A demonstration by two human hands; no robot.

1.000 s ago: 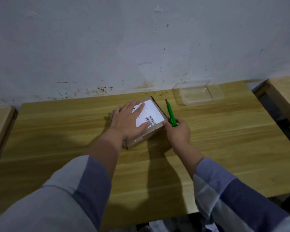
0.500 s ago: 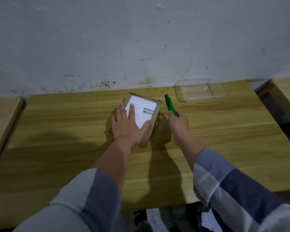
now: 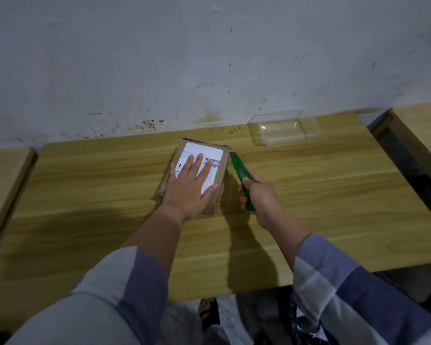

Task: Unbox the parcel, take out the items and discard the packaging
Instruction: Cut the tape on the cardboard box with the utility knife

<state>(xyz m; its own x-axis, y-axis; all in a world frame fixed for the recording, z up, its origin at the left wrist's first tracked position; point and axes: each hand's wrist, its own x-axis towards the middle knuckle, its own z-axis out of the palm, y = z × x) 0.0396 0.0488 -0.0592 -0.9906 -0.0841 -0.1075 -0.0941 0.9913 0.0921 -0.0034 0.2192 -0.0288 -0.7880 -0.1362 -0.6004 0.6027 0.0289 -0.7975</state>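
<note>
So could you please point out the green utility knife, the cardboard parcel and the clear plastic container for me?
green utility knife (image 3: 240,172), head view, on its green body above the grip.
cardboard parcel (image 3: 222,165), head view, on the bare cardboard right of the label.
clear plastic container (image 3: 283,130), head view, on its transparent floor.

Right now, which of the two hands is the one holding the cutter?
The right hand: its fingers curl round the green cutter beside the parcel. The left hand lies flat, fingers spread, on the parcel's white label.
</note>
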